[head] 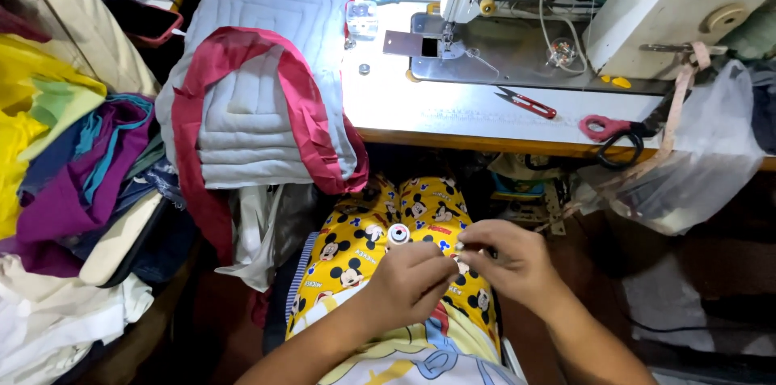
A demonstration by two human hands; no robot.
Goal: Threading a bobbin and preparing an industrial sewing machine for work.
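The person sits at a sewing machine table (453,114) with both hands low over the lap, which is covered in yellow cartoon-print fabric (356,243). The left hand (408,284) is closed around a small white bobbin (398,234), which pokes up above the knuckles. The right hand (513,264) sits close beside it, fingertips pinched together on something tiny, probably a thread end, though it is too fine to tell.

Judging by this, the bobbin is being handled away from the sewing machine (598,5) and is not yet fitted in it. The needle area shows no cloth under it, and the grey quilted piece with red binding (259,102) lies draped off the table's left end, not in sewing position. Red-handled thread snips (527,102) and scissors (618,138) lie unused on the table.
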